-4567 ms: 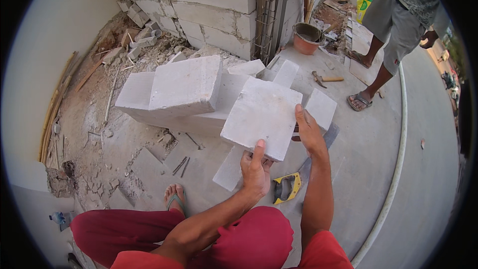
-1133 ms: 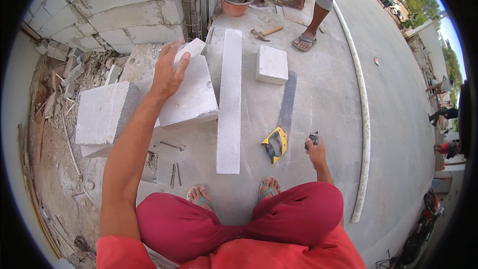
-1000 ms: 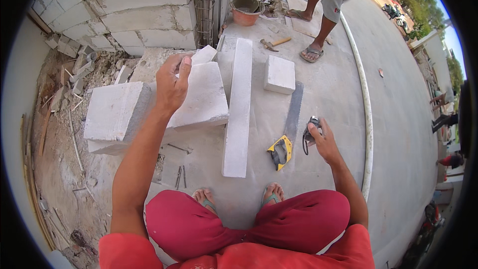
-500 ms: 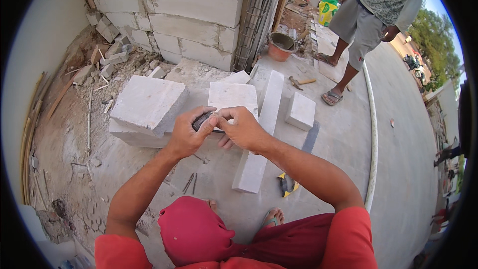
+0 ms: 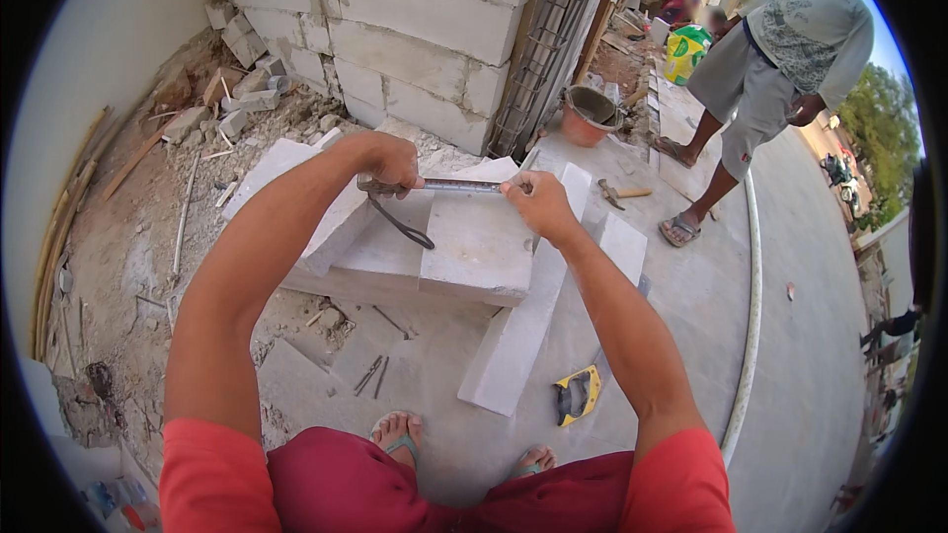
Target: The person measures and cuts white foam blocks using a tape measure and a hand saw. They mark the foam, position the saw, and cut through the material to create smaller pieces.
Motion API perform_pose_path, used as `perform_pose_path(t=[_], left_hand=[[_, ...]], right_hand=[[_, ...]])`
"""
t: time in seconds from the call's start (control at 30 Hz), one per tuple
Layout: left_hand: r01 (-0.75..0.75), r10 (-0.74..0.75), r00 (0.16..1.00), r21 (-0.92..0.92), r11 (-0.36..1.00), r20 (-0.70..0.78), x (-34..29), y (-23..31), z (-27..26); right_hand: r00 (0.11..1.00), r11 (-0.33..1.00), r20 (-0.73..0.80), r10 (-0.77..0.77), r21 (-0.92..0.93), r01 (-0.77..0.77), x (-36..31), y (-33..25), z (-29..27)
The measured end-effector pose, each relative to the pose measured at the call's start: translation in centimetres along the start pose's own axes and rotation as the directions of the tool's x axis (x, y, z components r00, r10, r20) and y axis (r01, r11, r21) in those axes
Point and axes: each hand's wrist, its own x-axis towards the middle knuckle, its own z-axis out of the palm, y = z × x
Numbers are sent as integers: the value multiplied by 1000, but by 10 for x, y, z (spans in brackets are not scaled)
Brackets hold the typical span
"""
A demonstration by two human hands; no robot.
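A tape measure (image 5: 459, 186) is stretched out level above the far part of a white block (image 5: 476, 249). My left hand (image 5: 395, 164) is closed round its case, mostly hidden by the fingers, and a dark wrist strap (image 5: 403, 227) dangles from it. My right hand (image 5: 539, 203) pinches the free end of the blade between thumb and fingers. The block lies on a larger white slab (image 5: 380, 247). A long narrow white block (image 5: 513, 350) slants beside it, passing below my right hand. Under my left forearm a tilted white block (image 5: 336, 227) is partly covered.
A handsaw with a yellow and black handle (image 5: 577, 397) lies by my right forearm. Farther off are a hammer (image 5: 622, 195) and a reddish bucket (image 5: 590, 116). A person in grey shorts (image 5: 736, 94) stands at the right, near a white pipe (image 5: 752, 326). Rubble (image 5: 237, 109) lies left.
The tape measure's blade is now drawn out. My hands have moved apart, left hand up and leftward, right hand to the right. The view has shifted, and my knees now show apart.
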Motion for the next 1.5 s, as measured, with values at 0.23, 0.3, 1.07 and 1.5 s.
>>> perform_pose_path(t=[0.23, 0.3, 1.07, 1.5], left_hand=[[96, -101, 969, 30, 995, 227, 41, 12, -28], [85, -91, 964, 37, 996, 248, 51, 5, -33], [-37, 91, 945, -171, 985, 316, 81, -11, -28], [28, 37, 953, -207, 978, 302, 80, 0, -27]], right_hand=[[988, 982, -1, -157, -111, 156, -6, 4, -3], [981, 971, 12, -195, -137, 195, 0, 9, -5], [987, 974, 74, -140, -167, 150, 6, 4, -17], [987, 959, 85, -139, -236, 156, 4, 5, -19]])
